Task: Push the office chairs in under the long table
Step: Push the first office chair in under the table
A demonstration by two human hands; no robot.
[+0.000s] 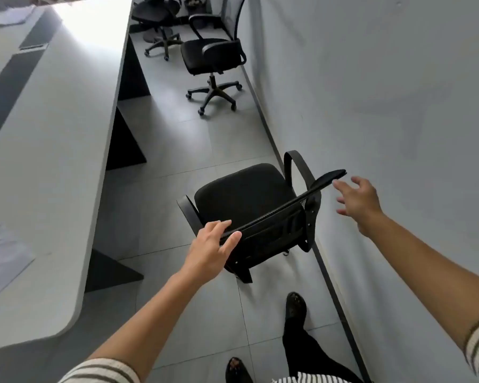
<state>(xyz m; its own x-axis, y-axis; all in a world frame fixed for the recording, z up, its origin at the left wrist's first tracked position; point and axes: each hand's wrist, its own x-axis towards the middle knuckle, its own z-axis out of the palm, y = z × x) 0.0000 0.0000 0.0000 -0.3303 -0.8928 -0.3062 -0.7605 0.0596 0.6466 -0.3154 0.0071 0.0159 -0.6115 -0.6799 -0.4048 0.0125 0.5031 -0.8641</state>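
A black office chair (244, 197) stands right in front of me, close to the wall on the right, its seat facing away. My left hand (212, 248) grips the left end of its backrest top edge. Just off the right end of that edge, my right hand (357, 201) hovers with fingers spread, touching nothing. The long grey table (53, 161) runs along the left. A second black chair (213, 56) stands farther ahead by the wall, and a third (155, 15) sits at the far end, near the table.
Dark table legs (125, 139) jut out under the table's right edge. The grey wall (371, 106) bounds the aisle on the right. Papers (0, 252) lie on the table. A waste bin (195, 4) stands at the far end. My feet (295, 306) are on the tiled floor.
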